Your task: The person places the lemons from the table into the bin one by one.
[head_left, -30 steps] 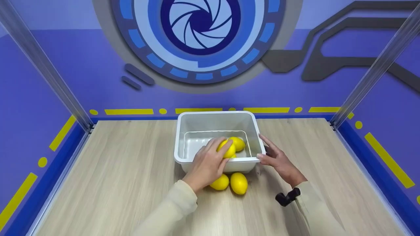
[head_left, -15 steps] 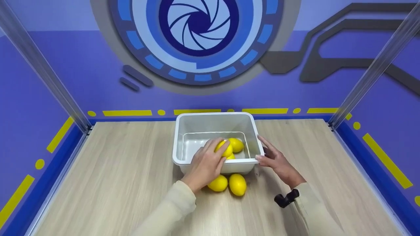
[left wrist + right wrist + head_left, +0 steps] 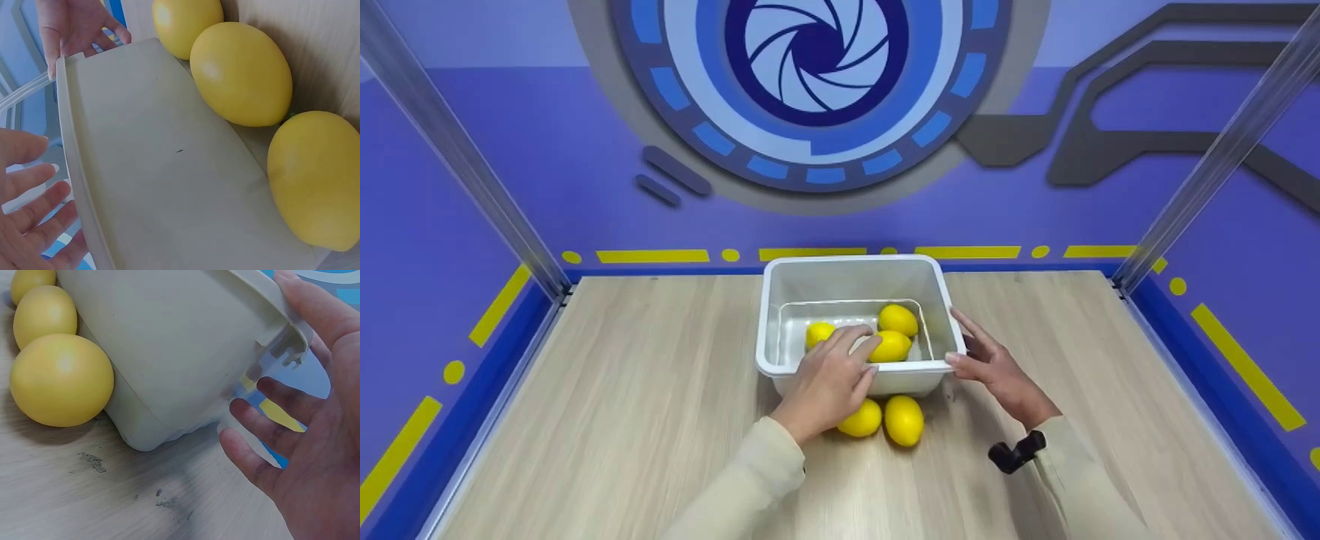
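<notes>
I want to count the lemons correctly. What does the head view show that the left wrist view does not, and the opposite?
Only the head view looks into the white tub: three lemons inside, and two lemons visible on the table before it.

Only the left wrist view shows three lemons lying along the tub's outer front wall; in the head view the left hand may hide one.

Both show the tub, the left hand open over its near rim, and the right hand at its right corner.
</notes>
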A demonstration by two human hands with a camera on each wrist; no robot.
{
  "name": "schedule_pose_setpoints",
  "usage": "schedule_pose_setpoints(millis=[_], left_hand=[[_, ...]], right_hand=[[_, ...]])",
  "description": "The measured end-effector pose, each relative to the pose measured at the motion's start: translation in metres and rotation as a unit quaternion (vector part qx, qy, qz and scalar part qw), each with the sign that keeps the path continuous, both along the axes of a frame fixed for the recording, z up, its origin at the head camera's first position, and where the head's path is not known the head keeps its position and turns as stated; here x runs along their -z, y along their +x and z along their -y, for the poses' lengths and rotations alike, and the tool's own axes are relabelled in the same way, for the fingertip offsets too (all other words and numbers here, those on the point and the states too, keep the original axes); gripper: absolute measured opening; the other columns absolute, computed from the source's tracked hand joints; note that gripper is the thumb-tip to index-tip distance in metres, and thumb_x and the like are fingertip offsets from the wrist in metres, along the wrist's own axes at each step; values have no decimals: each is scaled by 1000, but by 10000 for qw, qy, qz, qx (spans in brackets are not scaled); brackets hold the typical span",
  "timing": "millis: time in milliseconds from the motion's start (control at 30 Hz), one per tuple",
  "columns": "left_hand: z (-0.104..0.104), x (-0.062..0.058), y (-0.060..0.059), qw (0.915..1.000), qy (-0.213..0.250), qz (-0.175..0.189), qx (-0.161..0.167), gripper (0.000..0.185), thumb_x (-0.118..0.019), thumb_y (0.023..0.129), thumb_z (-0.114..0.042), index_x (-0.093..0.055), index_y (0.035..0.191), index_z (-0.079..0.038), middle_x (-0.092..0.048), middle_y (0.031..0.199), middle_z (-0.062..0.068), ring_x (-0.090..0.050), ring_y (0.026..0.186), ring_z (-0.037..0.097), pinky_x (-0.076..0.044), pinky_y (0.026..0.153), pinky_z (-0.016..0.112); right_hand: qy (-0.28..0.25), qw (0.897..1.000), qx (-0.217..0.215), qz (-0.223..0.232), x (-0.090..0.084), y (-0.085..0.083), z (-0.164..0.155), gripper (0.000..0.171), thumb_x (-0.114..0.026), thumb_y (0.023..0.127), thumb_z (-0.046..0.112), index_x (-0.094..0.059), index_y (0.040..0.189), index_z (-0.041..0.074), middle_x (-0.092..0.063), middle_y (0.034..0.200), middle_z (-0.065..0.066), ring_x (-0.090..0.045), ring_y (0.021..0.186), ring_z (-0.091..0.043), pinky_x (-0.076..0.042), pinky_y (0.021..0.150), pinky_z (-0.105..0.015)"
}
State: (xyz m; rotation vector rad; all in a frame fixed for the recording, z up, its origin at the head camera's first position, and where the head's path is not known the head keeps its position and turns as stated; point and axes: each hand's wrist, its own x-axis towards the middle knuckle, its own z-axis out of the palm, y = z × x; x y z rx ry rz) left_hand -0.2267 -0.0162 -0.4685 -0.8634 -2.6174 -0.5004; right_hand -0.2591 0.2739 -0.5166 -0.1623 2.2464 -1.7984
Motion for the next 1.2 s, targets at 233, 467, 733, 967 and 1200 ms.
schedule_pose_setpoints(millis=[233,467,733,967,1200], left_hand=[[-1,0,4,9997,9,-197,132,36,-59,95,-27,-60,129,-15,-60,130,3,-56,122,18,-44,107,35],[-3,0,7,9994,-66,-260,226,35,-58,95,-28,-60,127,-17,-61,127,2,-57,119,17,-48,102,35],[-4,-2,14,9996,-72,-112,233,36,-57,95,-30,-59,130,-19,-60,127,-1,-56,119,15,-51,99,37],[-5,-3,19,9991,22,-182,388,35,-59,94,-29,-60,128,-18,-61,125,0,-57,116,15,-52,94,32],[-5,-3,21,9985,137,-127,509,35,-61,93,-28,-62,127,-16,-62,125,0,-58,117,14,-51,97,30]], right_hand=[[-9,10000,-8,31,0,-1,1,71,-62,94,29,-22,152,41,-23,159,-17,-37,140,-38,-46,104,-47],[-2,10000,-17,40,0,-1,1,71,-61,95,28,-22,152,41,-22,160,-16,-38,139,-36,-46,104,-47],[-13,10000,-25,8,0,-1,1,70,-61,95,28,-22,152,41,-22,160,-16,-38,139,-38,-46,104,-48],[-47,10000,-6,12,2,-1,0,71,-62,94,28,-22,152,41,-24,159,-14,-40,138,-35,-47,103,-46],[-135,9999,-77,-21,3,-1,-1,72,-62,94,28,-21,153,39,-23,159,-15,-39,138,-36,-46,104,-47]])
